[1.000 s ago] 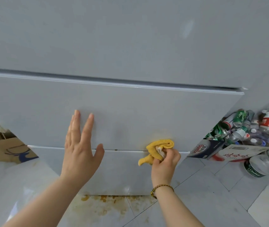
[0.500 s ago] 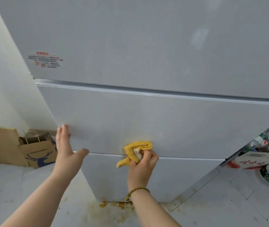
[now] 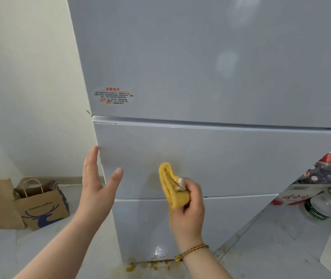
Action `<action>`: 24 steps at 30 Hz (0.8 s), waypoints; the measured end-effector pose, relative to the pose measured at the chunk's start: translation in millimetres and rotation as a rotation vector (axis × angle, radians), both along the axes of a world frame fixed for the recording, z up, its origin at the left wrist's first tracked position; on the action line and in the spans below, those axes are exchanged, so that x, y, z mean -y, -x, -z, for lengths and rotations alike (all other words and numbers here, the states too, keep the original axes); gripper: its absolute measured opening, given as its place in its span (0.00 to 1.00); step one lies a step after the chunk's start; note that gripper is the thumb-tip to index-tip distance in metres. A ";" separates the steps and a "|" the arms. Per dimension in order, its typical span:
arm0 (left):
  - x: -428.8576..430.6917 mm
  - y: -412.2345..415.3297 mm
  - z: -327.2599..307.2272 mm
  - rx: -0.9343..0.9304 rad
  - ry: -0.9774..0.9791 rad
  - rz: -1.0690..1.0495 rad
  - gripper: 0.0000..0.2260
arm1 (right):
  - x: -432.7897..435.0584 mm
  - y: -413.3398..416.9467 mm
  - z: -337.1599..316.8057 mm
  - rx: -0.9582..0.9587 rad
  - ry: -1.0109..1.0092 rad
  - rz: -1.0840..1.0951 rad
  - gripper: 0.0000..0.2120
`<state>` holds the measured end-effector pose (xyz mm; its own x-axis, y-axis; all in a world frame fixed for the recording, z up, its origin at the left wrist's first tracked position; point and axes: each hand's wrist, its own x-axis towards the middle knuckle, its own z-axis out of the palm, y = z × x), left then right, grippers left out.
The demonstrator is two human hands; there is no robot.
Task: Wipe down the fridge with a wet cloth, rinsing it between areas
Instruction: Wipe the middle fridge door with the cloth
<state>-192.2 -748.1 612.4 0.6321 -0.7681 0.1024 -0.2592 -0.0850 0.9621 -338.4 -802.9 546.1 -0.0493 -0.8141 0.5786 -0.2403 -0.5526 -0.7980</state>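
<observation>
Yellow cloth (image 3: 171, 186): folded into a thick strip, sitting in the right hand (image 3: 188, 210), whose fingers (image 3: 196, 195) are curling shut around its lower half; the upper half is sticking up past the fingers, with a pale patch showing just beside the fingertips. Long axis is running near upright, top end leaning slightly left and pointing toward the middle door of the fridge (image 3: 221, 158); whether the cloth is touching the panel cannot be told. Left hand (image 3: 97, 190): holding nothing, fingers straight and pressed together, thumb spread wide, fingertips lying at the left edge of the same door, well left of the cloth. A braided bracelet (image 3: 191, 251) is circling the right wrist. Brown paper bag (image 3: 41, 204) is standing on the floor left of the left fingers; bottles and cans (image 3: 329, 178) are lying heaped right of the right fingers. Yellowish stains (image 3: 148, 265) are marking the floor below the fridge.
</observation>
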 end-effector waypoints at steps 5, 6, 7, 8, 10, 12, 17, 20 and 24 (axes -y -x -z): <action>12.1 1.4 -7.0 -0.060 0.048 0.028 0.30 | 39.2 48.4 -52.6 0.032 0.004 0.172 0.11; 13.2 1.4 -6.2 -0.059 0.050 0.028 0.30 | 47.8 53.4 -59.0 0.003 0.039 0.239 0.13; 13.6 0.6 -4.8 -0.053 0.056 0.026 0.30 | 56.5 55.8 -62.2 -0.022 0.072 0.322 0.15; 14.4 0.0 -4.1 -0.045 0.063 0.025 0.30 | 64.7 57.7 -63.1 -0.035 0.096 0.412 0.17; 14.3 -1.2 -3.6 -0.035 0.067 0.027 0.30 | 73.2 58.3 -63.2 -0.008 0.104 0.562 0.18; 15.2 -2.2 -2.0 -0.023 0.061 0.031 0.30 | 72.6 54.0 -62.5 0.097 0.029 0.623 0.17; 21.1 -6.4 5.4 0.017 0.048 0.044 0.30 | 71.2 22.4 -65.3 0.291 0.040 0.558 0.17; 19.9 -10.4 5.9 0.035 0.019 0.053 0.31 | 69.1 -6.0 -57.9 0.179 0.184 0.444 0.20; 17.7 -10.9 4.0 0.029 0.021 0.093 0.32 | 58.1 -24.2 -34.7 -0.081 0.329 0.391 0.21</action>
